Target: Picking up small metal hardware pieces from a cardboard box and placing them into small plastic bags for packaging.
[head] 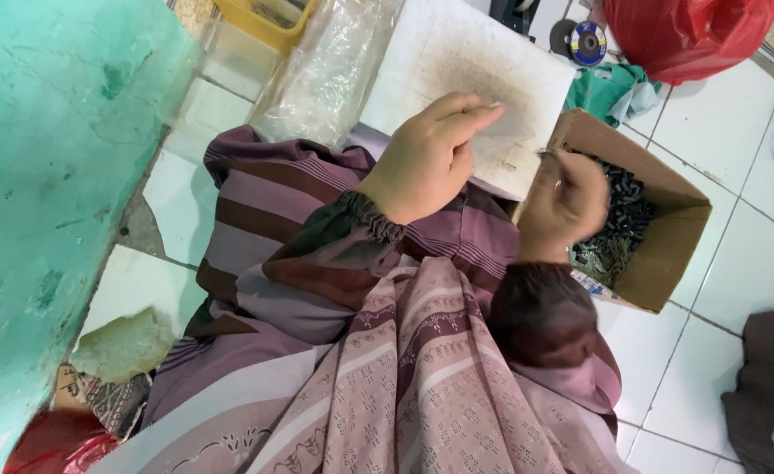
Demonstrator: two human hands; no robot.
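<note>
View: one camera only, worn on my head; no second view to share with.
Direction: looks steeply down over my lap and striped sleeves to the tiled floor (720, 132).
Distance: close; my left hand (426, 158) and right hand (564, 204) sit in mid-frame.
Tilt: frame is rolled, floor lines run on a slant.
Left edge: green wall (45, 175) fills it.
Top edge: white board (457, 53), clear plastic bag (330, 70).
Right side: cardboard box (663, 254), red bag (685, 31) in the top corner.
</note>
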